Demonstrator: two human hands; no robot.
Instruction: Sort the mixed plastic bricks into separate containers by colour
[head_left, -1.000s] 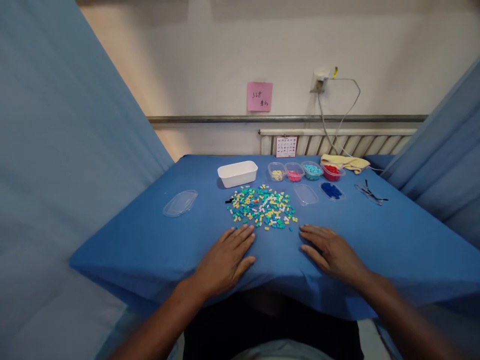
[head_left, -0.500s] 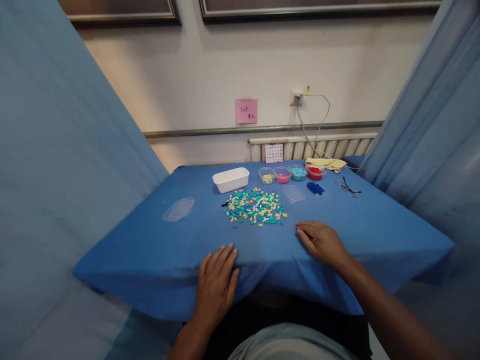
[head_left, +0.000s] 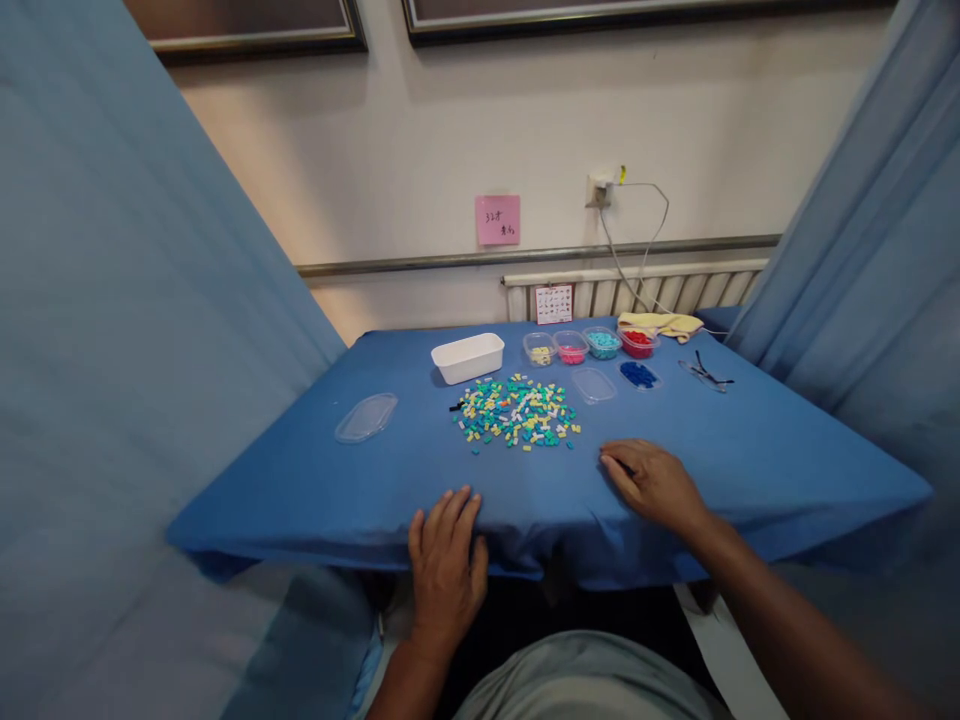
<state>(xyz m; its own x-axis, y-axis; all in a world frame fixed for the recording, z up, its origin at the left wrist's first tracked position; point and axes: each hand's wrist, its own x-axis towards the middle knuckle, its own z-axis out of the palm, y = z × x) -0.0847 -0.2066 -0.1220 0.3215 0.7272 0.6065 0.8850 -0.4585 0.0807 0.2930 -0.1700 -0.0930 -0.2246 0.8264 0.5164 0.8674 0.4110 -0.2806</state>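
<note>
A heap of small bricks (head_left: 517, 411) in teal, yellow, white and green lies in the middle of the blue-covered table (head_left: 300, 480). My left hand (head_left: 445, 562) rests flat over the table's near edge, fingers spread, holding nothing. My right hand (head_left: 651, 481) lies palm down on the cloth, right of and nearer than the heap, empty too. Behind the heap stand a white rectangular tub (head_left: 468, 357) and a row of small clear tubs with yellow (head_left: 539, 348), pink (head_left: 571, 347), teal (head_left: 603, 343) and red (head_left: 638, 341) bricks.
A clear lid (head_left: 366, 417) lies at the left, another clear lid (head_left: 593, 385) and a lid with blue bricks (head_left: 640, 375) right of the heap. Glasses (head_left: 705, 373) and a yellow cloth (head_left: 660, 323) sit at the far right. Blue curtains flank both sides; a radiator stands behind.
The view has pulled back from the table. My left hand slid from beside the heap to the near edge. My right hand stayed on the cloth.
</note>
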